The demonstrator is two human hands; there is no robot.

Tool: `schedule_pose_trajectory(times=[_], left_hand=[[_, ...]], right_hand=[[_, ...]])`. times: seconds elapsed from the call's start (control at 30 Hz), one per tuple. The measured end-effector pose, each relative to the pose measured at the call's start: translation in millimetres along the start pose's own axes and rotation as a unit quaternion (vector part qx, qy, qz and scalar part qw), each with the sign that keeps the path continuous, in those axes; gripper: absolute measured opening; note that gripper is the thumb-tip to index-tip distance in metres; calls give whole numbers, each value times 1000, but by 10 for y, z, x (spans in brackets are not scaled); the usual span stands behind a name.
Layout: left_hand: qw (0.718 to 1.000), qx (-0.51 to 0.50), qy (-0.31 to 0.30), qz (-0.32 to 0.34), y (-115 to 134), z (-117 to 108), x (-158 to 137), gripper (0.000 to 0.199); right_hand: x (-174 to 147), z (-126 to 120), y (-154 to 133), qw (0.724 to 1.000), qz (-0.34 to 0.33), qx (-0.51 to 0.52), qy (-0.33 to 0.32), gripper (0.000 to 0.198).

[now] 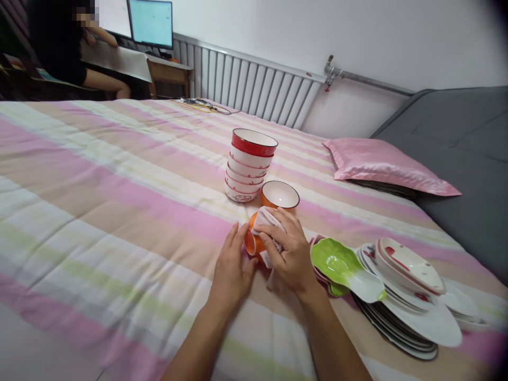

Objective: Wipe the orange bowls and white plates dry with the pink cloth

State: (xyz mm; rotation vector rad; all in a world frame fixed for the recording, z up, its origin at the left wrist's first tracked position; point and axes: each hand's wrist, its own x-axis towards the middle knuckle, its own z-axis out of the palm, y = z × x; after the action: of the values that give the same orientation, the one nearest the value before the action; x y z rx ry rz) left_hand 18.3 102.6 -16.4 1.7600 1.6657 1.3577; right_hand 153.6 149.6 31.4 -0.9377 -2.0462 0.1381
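Observation:
An orange bowl (250,242) is tipped on its side over the bed, its opening turned to the left. My left hand (233,267) grips it by the rim. In my right hand (291,253) is a pale pink cloth (266,218), pressed against the outside of the bowl; the fingers and cloth hide much of it. Just behind my hands a second orange bowl (281,194) with a white inside stands upright. Beside that one, a tall stack of white bowls (246,172) is topped by a red-banded bowl (254,145).
Right of my hands lie green leaf-shaped dishes (337,259) and piles of plates (428,320), with oval dishes (413,264) on top. A pink pillow (384,164) rests by the grey headboard (456,132). Cables (206,106) lie at the far edge. A person (55,47) sits at a desk.

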Motion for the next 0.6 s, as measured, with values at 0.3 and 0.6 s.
schedule_pose_trajectory(times=[0.3,0.6], left_hand=[[984,-169,-52,-13,-34,39,16,61],[981,-189,-32,23,128,-33,-12,53]], right_hand=[[-10,10,-51,1000,22,-14,7,23],[36,-214,-80,999,21,3,29,22]])
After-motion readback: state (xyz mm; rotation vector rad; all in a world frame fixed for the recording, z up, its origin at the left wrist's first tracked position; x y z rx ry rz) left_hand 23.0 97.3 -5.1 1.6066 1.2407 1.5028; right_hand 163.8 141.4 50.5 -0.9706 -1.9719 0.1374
